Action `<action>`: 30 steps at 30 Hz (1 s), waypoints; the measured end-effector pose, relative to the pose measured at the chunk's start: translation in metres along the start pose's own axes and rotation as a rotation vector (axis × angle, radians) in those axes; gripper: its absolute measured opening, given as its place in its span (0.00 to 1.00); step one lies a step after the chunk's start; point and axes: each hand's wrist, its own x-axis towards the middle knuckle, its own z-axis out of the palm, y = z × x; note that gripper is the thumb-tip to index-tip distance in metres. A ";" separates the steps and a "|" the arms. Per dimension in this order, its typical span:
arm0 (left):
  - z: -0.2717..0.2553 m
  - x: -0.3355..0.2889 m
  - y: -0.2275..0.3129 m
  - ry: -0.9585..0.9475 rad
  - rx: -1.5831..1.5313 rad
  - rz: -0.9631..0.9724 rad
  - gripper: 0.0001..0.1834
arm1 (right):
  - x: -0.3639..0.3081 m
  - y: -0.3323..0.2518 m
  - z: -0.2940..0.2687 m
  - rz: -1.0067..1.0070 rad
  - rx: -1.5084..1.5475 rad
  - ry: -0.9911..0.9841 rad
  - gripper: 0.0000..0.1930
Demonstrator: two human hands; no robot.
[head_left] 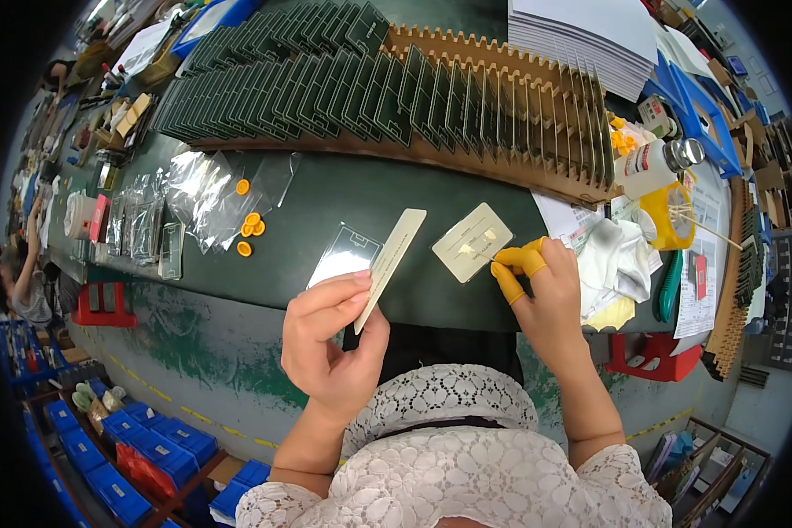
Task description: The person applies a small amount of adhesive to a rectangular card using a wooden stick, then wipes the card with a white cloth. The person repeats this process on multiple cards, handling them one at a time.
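My left hand (330, 339) grips a thin cream card (391, 268) by its lower edge, tilted up off the table. Beside it on the green tabletop lies a dark card with white lines (352, 246), brightly reflecting and partly covered by my fingers. To the right lies another cream card (473, 242) with a pale printed figure. My right hand (541, 286) wears yellow finger cots on thumb and index finger. Those two fingertips are pinched together at this card's right edge; whatever is between them is too small to make out.
Long brown slotted racks (396, 154) full of upright dark green cards span the far side. Orange caps (253, 224) and clear plastic bags (207, 198) lie left. At right are a bottle (647, 167), a yellow cup of swabs (664, 216), white cloth (620, 260) and a green cutter (670, 286).
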 end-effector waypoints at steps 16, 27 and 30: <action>0.000 -0.001 0.001 -0.038 -0.031 0.016 0.20 | 0.003 -0.003 -0.001 0.024 0.022 -0.028 0.10; 0.004 -0.004 0.008 -0.078 -0.121 0.031 0.22 | 0.016 -0.046 -0.041 0.063 0.527 0.134 0.12; 0.003 -0.005 0.011 -0.118 -0.116 0.014 0.21 | 0.018 -0.050 -0.041 0.050 0.528 0.133 0.13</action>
